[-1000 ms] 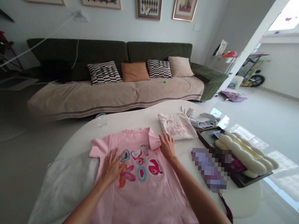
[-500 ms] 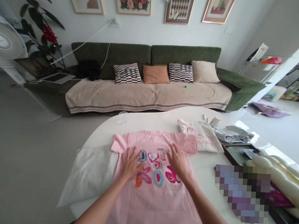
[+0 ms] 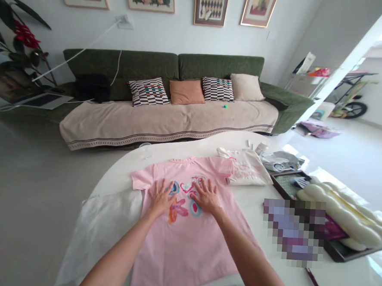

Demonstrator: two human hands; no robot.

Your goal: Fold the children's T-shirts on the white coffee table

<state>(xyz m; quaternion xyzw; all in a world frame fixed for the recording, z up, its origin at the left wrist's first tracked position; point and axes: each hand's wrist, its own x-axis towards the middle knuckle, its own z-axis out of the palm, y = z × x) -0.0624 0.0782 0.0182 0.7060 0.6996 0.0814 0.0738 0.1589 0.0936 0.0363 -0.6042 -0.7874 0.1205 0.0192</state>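
A pink short-sleeved T-shirt [image 3: 191, 246] lies spread on the white table, its neckline toward the sofa. Its chest carries a colourful print of flower and heart shapes. My left hand [image 3: 160, 199] rests flat on the left side of the print, fingers spread. On the print's right part lies my right hand [image 3: 207, 197], also flat with fingers apart, covering some of the shapes. Beside the shirt's right sleeve is a folded white garment [image 3: 249, 169] with pink marks. A translucent plastic bag [image 3: 108, 224] lies left of the shirt.
Right of the shirt, a dark-edged tray [image 3: 339, 255] holds a puffy cream item [image 3: 342, 206]. A crumpled silver packet [image 3: 282, 160] lies behind it. A clear cup [image 3: 145, 150] stands at the table's far edge. Beyond is a green sofa [image 3: 144, 62] with cushions.
The view has turned to the right and shows more of the shirt's lower part. My right hand has moved inward over the print; my left hand stays flat on the shirt.
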